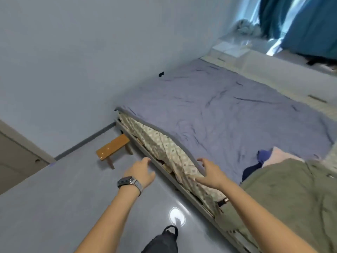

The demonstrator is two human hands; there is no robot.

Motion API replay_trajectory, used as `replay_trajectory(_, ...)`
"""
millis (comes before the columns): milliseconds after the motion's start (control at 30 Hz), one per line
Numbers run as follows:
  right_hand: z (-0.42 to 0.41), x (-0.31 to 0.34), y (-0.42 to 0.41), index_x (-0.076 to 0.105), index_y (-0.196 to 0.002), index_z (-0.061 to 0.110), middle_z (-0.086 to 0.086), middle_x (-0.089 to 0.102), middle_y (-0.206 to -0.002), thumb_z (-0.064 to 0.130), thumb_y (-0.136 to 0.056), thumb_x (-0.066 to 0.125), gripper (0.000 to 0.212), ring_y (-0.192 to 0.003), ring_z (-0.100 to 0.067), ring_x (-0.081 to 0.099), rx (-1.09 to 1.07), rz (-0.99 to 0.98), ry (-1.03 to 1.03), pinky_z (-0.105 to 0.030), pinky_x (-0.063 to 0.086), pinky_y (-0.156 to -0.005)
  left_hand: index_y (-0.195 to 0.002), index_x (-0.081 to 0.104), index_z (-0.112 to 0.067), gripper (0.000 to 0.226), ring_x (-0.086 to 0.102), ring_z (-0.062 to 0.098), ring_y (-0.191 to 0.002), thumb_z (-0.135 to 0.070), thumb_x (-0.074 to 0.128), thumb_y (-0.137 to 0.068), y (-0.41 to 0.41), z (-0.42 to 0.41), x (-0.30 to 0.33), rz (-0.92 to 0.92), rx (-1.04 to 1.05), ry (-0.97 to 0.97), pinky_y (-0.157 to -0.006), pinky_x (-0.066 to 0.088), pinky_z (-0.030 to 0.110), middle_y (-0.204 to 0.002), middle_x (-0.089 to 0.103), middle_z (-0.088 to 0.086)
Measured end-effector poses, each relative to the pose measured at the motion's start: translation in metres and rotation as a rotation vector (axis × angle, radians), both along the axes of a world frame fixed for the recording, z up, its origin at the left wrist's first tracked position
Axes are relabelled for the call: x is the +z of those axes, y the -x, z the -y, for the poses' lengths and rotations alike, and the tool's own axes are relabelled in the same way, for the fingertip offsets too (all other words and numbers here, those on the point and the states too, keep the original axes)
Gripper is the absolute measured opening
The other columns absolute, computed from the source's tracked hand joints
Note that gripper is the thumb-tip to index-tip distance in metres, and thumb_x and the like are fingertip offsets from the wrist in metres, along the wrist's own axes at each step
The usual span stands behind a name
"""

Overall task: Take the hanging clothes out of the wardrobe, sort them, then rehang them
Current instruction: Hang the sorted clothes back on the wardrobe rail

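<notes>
Soft daylight, seemingly from the window [284, 24]; floor [54, 207] glare, blurred edges.

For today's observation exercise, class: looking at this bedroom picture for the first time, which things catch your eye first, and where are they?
Two bare arms reach forward from the bottom edge, the left hand with a wristwatch over the grey floor, the right hand open at the edge of the bed. The purple sheet fills the middle, with a heap of clothes, olive green on top, at its lower right. A small wooden stool stands on the floor beside the bed.

olive garment [284, 198] cut off by right edge; curtains [310, 24] blurred; dark clothes [255, 167] partly hidden under it
</notes>
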State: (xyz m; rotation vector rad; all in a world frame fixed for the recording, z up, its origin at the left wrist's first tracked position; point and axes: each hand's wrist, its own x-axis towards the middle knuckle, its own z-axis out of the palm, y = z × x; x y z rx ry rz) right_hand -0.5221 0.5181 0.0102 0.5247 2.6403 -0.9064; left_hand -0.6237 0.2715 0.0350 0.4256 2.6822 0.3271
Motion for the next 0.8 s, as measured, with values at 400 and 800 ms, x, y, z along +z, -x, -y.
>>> replay_trajectory(400, -0.157, -0.01, -0.125, 0.026, -0.144, 0.029, -0.01, 0.05, -0.13, 0.031, -0.078, 0.064, 0.077, -0.122, -0.023, 0.048, -0.698, 0.002, 0.004, -0.026, 0.041, -0.091, -0.141, 0.033, -0.027, 0.059, 0.049, 0.024, -0.12, -0.038, 0.052, -0.087, 0.01, -0.282, -0.023, 0.156, -0.68, -0.083, -0.095, 0.044, 0.033, -0.132, 0.047, 0.006)
replay_trajectory(800, -0.341, -0.088, -0.267, 0.03, -0.142, 0.027, -0.004, 0.049, -0.135, 0.037, -0.076, 0.063, 0.074, -0.125, -0.021, 0.048, -0.914, 0.126, 0.128, -0.03, 0.039, -0.103, -0.138, 0.036, -0.027, 0.052, 0.05, 0.019, -0.118, -0.034, 0.051, -0.089, -0.116, -0.501, -0.062, 0.133, -0.785, -0.095, -0.094, 0.045, 0.028, -0.132, 0.046, 0.003)
